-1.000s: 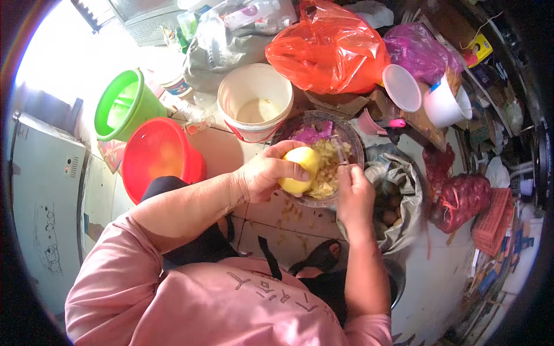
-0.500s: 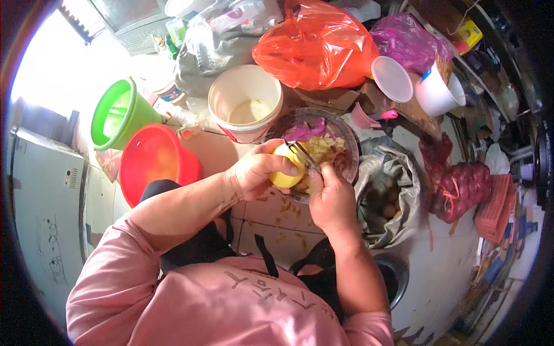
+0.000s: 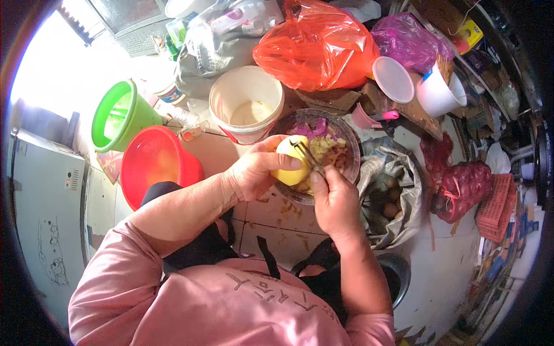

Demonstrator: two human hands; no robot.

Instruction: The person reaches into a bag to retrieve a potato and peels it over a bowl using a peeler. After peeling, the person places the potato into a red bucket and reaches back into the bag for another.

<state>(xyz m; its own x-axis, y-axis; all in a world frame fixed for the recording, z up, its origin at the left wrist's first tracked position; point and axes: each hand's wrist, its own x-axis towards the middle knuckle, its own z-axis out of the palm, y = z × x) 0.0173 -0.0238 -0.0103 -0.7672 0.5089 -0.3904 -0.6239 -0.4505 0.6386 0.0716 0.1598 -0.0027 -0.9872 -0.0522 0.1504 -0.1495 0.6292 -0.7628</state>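
My left hand (image 3: 257, 170) is wrapped round a peeled yellow potato (image 3: 292, 163), with the thumb lying across its near side. My right hand (image 3: 334, 199) grips the handle of a metal peeler (image 3: 309, 154), whose head rests against the potato's upper right side. Beneath both hands sits a wide clear basin (image 3: 356, 151) of peelings (image 3: 337, 155), with a piece of purple plastic (image 3: 310, 129) at its far side. To the right of my right hand an open grey sack (image 3: 411, 190) holds several unpeeled potatoes (image 3: 391, 207).
A red bucket (image 3: 128, 173), a green bucket (image 3: 131, 130) and a white bucket (image 3: 242, 78) stand to the left and ahead. Orange (image 3: 323, 52) and purple (image 3: 410, 40) bags lie at the back. A pink dipper (image 3: 365, 119) lies near the basin. Red net bags (image 3: 461, 190) are at right. Scraps litter the tiles (image 3: 271, 230).
The peeler's head has shifted slightly on the potato, and the potato has turned a little in my left hand. Both hands keep their grips.
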